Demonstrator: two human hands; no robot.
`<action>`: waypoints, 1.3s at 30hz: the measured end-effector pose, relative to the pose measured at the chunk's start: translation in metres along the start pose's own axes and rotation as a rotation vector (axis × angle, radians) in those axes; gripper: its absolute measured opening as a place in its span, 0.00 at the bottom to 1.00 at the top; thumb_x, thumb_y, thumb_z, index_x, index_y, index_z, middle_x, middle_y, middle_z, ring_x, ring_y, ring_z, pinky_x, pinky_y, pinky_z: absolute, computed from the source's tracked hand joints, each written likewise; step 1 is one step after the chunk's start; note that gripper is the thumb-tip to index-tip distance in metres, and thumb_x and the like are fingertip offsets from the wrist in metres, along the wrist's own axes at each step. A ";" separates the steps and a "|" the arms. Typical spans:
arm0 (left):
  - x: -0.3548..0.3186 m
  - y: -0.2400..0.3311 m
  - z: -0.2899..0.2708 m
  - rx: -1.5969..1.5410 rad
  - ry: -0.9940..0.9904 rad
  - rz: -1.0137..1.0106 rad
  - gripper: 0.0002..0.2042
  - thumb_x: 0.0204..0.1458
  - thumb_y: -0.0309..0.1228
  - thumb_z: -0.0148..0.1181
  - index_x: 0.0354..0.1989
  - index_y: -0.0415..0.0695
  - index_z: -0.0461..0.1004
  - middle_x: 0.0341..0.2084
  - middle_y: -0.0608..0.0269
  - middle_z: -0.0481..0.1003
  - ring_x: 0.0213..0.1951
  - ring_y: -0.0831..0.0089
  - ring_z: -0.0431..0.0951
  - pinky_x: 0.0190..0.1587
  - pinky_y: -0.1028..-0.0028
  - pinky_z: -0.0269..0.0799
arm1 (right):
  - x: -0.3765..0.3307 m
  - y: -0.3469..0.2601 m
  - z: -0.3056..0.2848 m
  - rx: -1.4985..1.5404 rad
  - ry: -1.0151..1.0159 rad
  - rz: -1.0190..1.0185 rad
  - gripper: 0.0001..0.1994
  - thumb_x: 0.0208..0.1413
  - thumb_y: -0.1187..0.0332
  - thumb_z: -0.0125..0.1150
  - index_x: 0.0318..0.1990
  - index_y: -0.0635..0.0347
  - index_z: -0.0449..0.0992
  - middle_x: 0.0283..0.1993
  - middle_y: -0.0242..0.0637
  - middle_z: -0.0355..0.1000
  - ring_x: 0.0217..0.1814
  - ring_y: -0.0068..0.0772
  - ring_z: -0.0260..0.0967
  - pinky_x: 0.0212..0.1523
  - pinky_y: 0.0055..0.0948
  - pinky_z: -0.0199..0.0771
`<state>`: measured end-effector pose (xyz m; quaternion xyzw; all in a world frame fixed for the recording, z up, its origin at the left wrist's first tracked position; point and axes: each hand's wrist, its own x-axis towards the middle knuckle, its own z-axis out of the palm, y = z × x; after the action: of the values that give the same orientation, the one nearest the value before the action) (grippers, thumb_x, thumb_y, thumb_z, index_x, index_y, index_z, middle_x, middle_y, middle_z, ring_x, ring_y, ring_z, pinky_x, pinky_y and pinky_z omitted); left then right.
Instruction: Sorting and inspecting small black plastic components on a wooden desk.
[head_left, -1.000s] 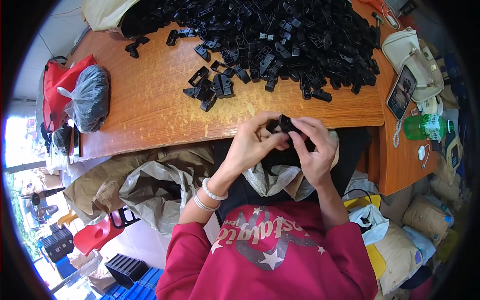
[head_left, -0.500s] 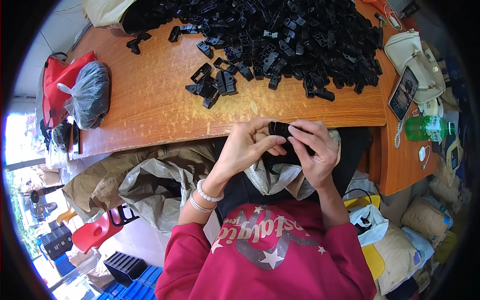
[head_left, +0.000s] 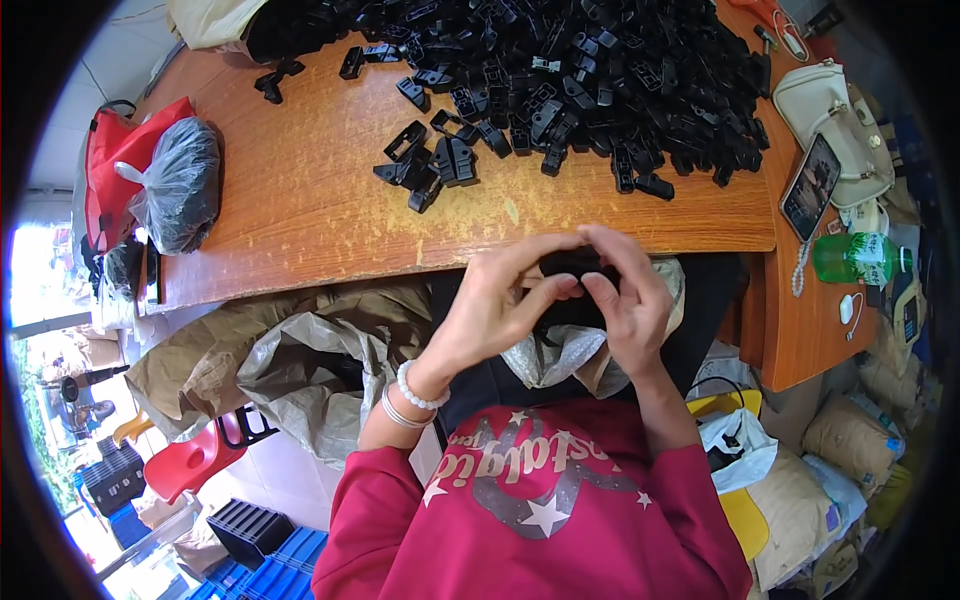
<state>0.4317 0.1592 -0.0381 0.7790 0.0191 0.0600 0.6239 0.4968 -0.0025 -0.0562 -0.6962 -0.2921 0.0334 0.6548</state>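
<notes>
Blk part (head_left: pixel 575 262) pinched btwn thumbs & fingers of L hand (head_left: pixel 505 295) & R hand (head_left: pixel 632 298), hands close together by near edge of counter (head_left: pixel 310 190); detail lost in shadow. Below: open pale sack (head_left: pixel 545 358). Beyond: loose blk pieces (head_left: pixel 600 90), heaped. Far R: phone (head_left: pixel 811 188) beside cream handbag (head_left: pixel 838 105), nr green bottle (head_left: pixel 855 258).
</notes>
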 end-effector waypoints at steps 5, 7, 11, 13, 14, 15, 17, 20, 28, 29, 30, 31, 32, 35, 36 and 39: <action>-0.004 -0.002 0.015 0.194 0.145 0.214 0.18 0.48 0.17 0.61 0.49 0.38 0.71 0.32 0.53 0.78 0.32 0.70 0.82 0.36 0.74 0.75 | -0.002 0.005 0.003 0.080 0.017 0.100 0.14 0.52 0.76 0.63 0.47 0.67 0.76 0.43 0.41 0.73 0.44 0.31 0.71 0.46 0.26 0.70; 0.000 -0.001 0.003 0.292 0.104 0.069 0.18 0.47 0.18 0.63 0.48 0.40 0.72 0.31 0.55 0.78 0.32 0.70 0.81 0.36 0.74 0.75 | 0.004 0.001 -0.006 -0.050 -0.066 0.035 0.13 0.51 0.76 0.64 0.45 0.66 0.77 0.41 0.41 0.73 0.42 0.32 0.71 0.45 0.26 0.70; 0.026 -0.031 -0.052 0.666 0.696 0.302 0.09 0.48 0.26 0.64 0.37 0.38 0.75 0.30 0.57 0.74 0.25 0.69 0.75 0.28 0.74 0.70 | 0.017 0.008 -0.029 -0.318 -0.155 -0.076 0.09 0.50 0.75 0.64 0.40 0.63 0.80 0.37 0.40 0.74 0.39 0.35 0.73 0.40 0.28 0.72; 0.028 -0.029 -0.075 0.893 0.667 0.049 0.13 0.48 0.32 0.66 0.39 0.38 0.75 0.33 0.55 0.73 0.27 0.62 0.75 0.31 0.68 0.70 | 0.024 0.018 -0.040 -0.475 0.033 -0.069 0.06 0.53 0.75 0.61 0.39 0.63 0.79 0.38 0.40 0.73 0.40 0.34 0.72 0.39 0.26 0.72; 0.028 -0.033 -0.084 1.008 0.611 0.017 0.15 0.47 0.34 0.67 0.40 0.38 0.75 0.34 0.54 0.73 0.28 0.60 0.76 0.32 0.67 0.70 | 0.030 0.023 -0.041 -0.580 0.112 -0.106 0.07 0.53 0.75 0.61 0.40 0.63 0.79 0.40 0.40 0.72 0.42 0.35 0.72 0.41 0.27 0.71; 0.030 -0.033 -0.087 0.965 0.525 -0.041 0.16 0.48 0.35 0.66 0.40 0.38 0.74 0.34 0.54 0.72 0.28 0.58 0.76 0.34 0.65 0.70 | 0.037 0.029 -0.043 -0.686 0.195 -0.143 0.08 0.53 0.75 0.60 0.41 0.63 0.78 0.43 0.40 0.72 0.43 0.36 0.71 0.42 0.28 0.71; 0.033 -0.035 -0.091 1.021 0.477 -0.006 0.15 0.49 0.34 0.65 0.41 0.37 0.74 0.35 0.54 0.72 0.28 0.59 0.76 0.34 0.65 0.70 | 0.047 0.040 -0.048 -0.833 0.227 -0.163 0.11 0.53 0.75 0.61 0.45 0.63 0.76 0.45 0.40 0.70 0.47 0.38 0.68 0.47 0.33 0.68; 0.036 -0.027 -0.088 1.089 0.467 0.060 0.15 0.50 0.32 0.62 0.43 0.36 0.72 0.33 0.54 0.73 0.28 0.59 0.76 0.33 0.67 0.71 | 0.050 0.051 -0.054 -1.036 0.194 -0.100 0.14 0.51 0.74 0.63 0.47 0.64 0.75 0.45 0.39 0.70 0.49 0.40 0.66 0.51 0.37 0.61; 0.021 -0.016 -0.045 -0.076 0.300 -0.072 0.07 0.63 0.27 0.45 0.43 0.44 0.70 0.21 0.72 0.68 0.20 0.87 0.65 0.19 0.86 0.58 | 0.039 0.054 -0.053 -0.742 0.203 -0.083 0.13 0.51 0.75 0.63 0.45 0.66 0.75 0.40 0.41 0.72 0.41 0.38 0.69 0.44 0.33 0.68; 0.018 -0.018 -0.041 -0.220 0.215 -0.139 0.07 0.61 0.24 0.50 0.46 0.43 0.68 0.25 0.71 0.68 0.22 0.88 0.66 0.21 0.87 0.59 | 0.038 0.051 -0.050 -0.697 0.198 -0.080 0.12 0.53 0.75 0.62 0.45 0.67 0.74 0.39 0.40 0.72 0.39 0.35 0.70 0.41 0.30 0.70; 0.017 -0.013 -0.032 -0.311 0.180 -0.097 0.12 0.56 0.21 0.56 0.48 0.42 0.66 0.29 0.71 0.69 0.24 0.89 0.67 0.22 0.87 0.60 | 0.036 0.047 -0.047 -0.696 0.195 -0.080 0.12 0.53 0.75 0.62 0.45 0.67 0.74 0.39 0.40 0.72 0.39 0.35 0.70 0.41 0.30 0.70; 0.015 -0.014 -0.024 -0.303 0.146 -0.060 0.17 0.52 0.18 0.60 0.49 0.42 0.64 0.30 0.73 0.69 0.27 0.90 0.67 0.23 0.87 0.60 | 0.034 0.042 -0.042 -0.483 0.241 0.033 0.12 0.55 0.73 0.61 0.46 0.67 0.74 0.38 0.39 0.72 0.37 0.30 0.70 0.39 0.27 0.71; 0.016 -0.015 -0.019 -0.293 0.131 -0.107 0.17 0.52 0.18 0.60 0.49 0.41 0.64 0.31 0.72 0.70 0.26 0.90 0.67 0.23 0.87 0.60 | 0.031 0.037 -0.039 -0.274 0.288 0.147 0.12 0.57 0.72 0.60 0.46 0.67 0.73 0.37 0.37 0.72 0.36 0.25 0.70 0.37 0.24 0.71; 0.015 -0.007 -0.004 -0.388 0.100 -0.228 0.17 0.52 0.18 0.59 0.49 0.38 0.64 0.28 0.67 0.74 0.20 0.87 0.69 0.19 0.86 0.60 | 0.023 0.022 -0.034 0.126 0.157 0.265 0.13 0.60 0.66 0.58 0.47 0.64 0.74 0.32 0.32 0.72 0.30 0.15 0.67 0.28 0.15 0.67; 0.014 -0.007 -0.002 -0.418 0.074 -0.260 0.17 0.52 0.18 0.59 0.49 0.37 0.64 0.26 0.65 0.75 0.18 0.86 0.69 0.18 0.85 0.60 | 0.020 0.019 -0.025 0.153 0.155 0.186 0.13 0.59 0.64 0.59 0.47 0.62 0.74 0.30 0.31 0.72 0.27 0.14 0.66 0.25 0.13 0.65; 0.011 -0.008 0.004 -0.411 0.052 -0.206 0.17 0.52 0.19 0.60 0.49 0.33 0.65 0.22 0.64 0.73 0.20 0.82 0.75 0.22 0.84 0.68 | 0.017 0.008 -0.008 0.368 0.031 0.113 0.11 0.58 0.69 0.60 0.44 0.66 0.74 0.38 0.32 0.68 0.35 0.15 0.66 0.35 0.15 0.67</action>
<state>0.4432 0.1586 -0.0462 0.6277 0.1022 0.0187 0.7715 0.5176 -0.0020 -0.0567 -0.5804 -0.2314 0.1125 0.7727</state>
